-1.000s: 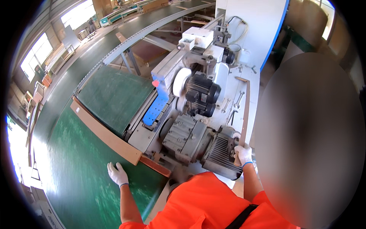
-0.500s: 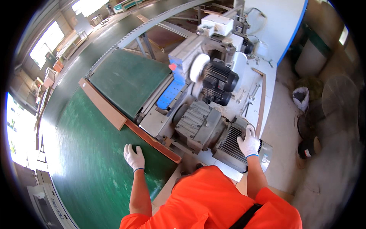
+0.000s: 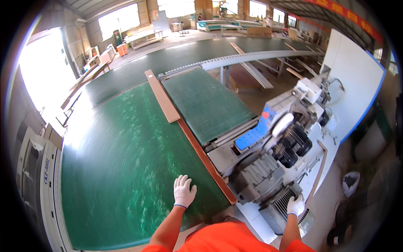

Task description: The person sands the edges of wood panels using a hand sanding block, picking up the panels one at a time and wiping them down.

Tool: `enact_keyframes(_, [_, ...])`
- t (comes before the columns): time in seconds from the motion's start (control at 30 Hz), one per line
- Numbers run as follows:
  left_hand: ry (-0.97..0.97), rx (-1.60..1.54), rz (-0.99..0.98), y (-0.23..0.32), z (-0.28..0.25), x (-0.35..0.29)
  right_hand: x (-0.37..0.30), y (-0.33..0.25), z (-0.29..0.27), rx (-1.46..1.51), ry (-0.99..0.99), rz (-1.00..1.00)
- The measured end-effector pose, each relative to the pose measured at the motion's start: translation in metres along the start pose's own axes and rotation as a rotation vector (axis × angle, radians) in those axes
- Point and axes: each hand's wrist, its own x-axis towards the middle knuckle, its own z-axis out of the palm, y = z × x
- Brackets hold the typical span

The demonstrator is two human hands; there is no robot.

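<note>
My left hand (image 3: 184, 191), in a white knit glove, is spread flat over the near part of a wide green conveyor belt (image 3: 121, 168). Nothing is held in it. At the right, my right hand (image 3: 295, 205), gloved the same way, rests on top of a finned grey motor (image 3: 278, 212), its fingers laid over the housing. A reddish-brown strip (image 3: 205, 161) runs along the belt's right edge, between my left hand and the machine. Beyond it, a flat brown board (image 3: 161, 96) lies lengthwise on the same edge.
Past the strip are a second green belt (image 3: 205, 105) and a machine with a blue perforated plate (image 3: 249, 137) and black motors (image 3: 294, 145). Wrenches and a bent brown strip (image 3: 317, 174) lie on the white machine top. A pale control cabinet (image 3: 42, 185) stands left; a roller track (image 3: 252, 56) curves behind.
The view has swung up and to the left, showing more of the belt and hall. My left hand stays open over the belt; my right hand remains on the motor.
</note>
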Motion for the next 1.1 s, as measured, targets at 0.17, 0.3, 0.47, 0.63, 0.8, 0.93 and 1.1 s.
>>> enact_keyframes(0.17, [0.035, 0.002, -0.032, -0.031, -0.015, -0.002, -0.004, -0.016, -0.011, -0.126, -0.064, 0.055])
enact_keyframes(0.3, [0.081, -0.005, -0.041, -0.044, -0.019, -0.007, 0.003, 0.000, 0.000, -0.083, -0.012, 0.045])
enact_keyframes(0.47, [0.136, 0.019, -0.041, -0.068, -0.039, -0.014, 0.001, -0.007, 0.006, -0.116, 0.015, 0.061])
enact_keyframes(0.63, [0.158, 0.037, -0.099, -0.091, -0.037, -0.005, 0.002, -0.005, 0.007, -0.170, 0.059, 0.036])
enact_keyframes(0.8, [0.145, 0.071, -0.169, -0.109, -0.034, 0.006, -0.001, -0.005, 0.009, -0.129, 0.101, 0.049])
enact_keyframes(0.93, [0.142, 0.096, -0.194, -0.119, -0.036, 0.009, -0.004, -0.012, 0.007, -0.128, 0.093, 0.047])
enact_keyframes(1.1, [0.140, 0.104, -0.202, -0.124, -0.032, 0.016, -0.001, -0.006, 0.012, -0.138, 0.108, 0.055])
